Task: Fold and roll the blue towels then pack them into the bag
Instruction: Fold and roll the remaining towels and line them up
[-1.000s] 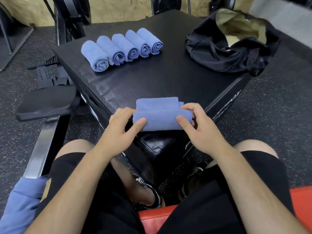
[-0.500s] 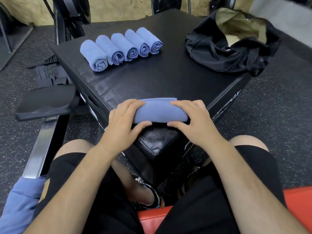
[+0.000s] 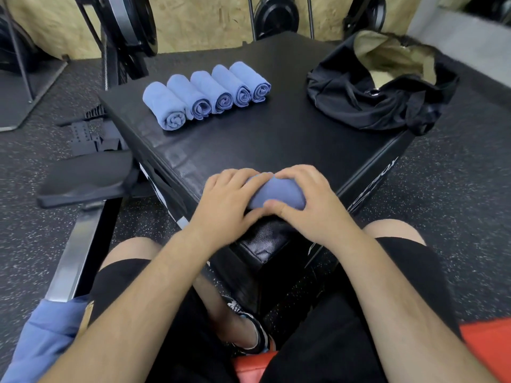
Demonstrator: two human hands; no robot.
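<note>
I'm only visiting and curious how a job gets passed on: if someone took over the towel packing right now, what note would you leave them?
Hands: the left hand and right hand both grip one blue towel, nearly rolled, at the near corner of the black box.
Done: five rolled towels lie in a row at the box's far left.
The bag sits open at the far right; nothing blue shows inside.
Left: finish this roll, then pack all six into the bag. The blue cloth by the left thigh may be more towels; I cannot tell.
</note>
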